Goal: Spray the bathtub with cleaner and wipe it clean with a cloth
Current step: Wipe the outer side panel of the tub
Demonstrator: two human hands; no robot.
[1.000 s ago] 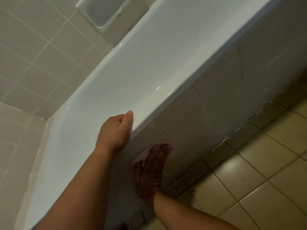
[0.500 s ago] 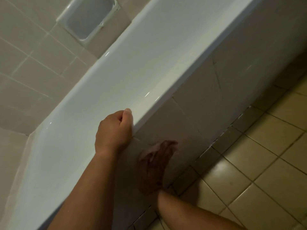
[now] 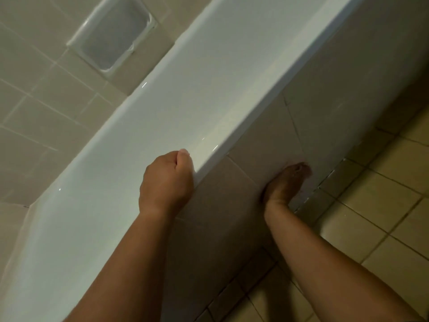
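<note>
Left hand point(image 3: 166, 182) grips the near rim of the bathtub point(image 3: 209, 84), thumb on top, fingers curled over the edge & out of sight, prob. as a brace. The tub's white rim runs diagonally from bottom left to top right, w/ the tiled front panel point(image 3: 253, 145) below it and the floor tiles point(image 3: 383, 205) to the right. Right hand point(image 3: 284, 182) is low on that panel, palm toward the tile, fingers point(image 3: 299, 169) close together & blurred; can't tell if they lie flat or bunch round smth. The cloth isn't clearly visible. There's maybe a faint pale edge just above the fingertips, so prob. under the hand, not sure. Step in hand, I'd judge: wiping the tub's outer face. To do it well: press w/ the whole palm so the cloth lies flat, work in overlapping strokes top to bottom, follow grout lines & the seam under the rim where grime sits, lean on the left hand for balance. Wall behind has a recessed soap dish point(image 3: 113, 36), well apart from both hands.
</note>
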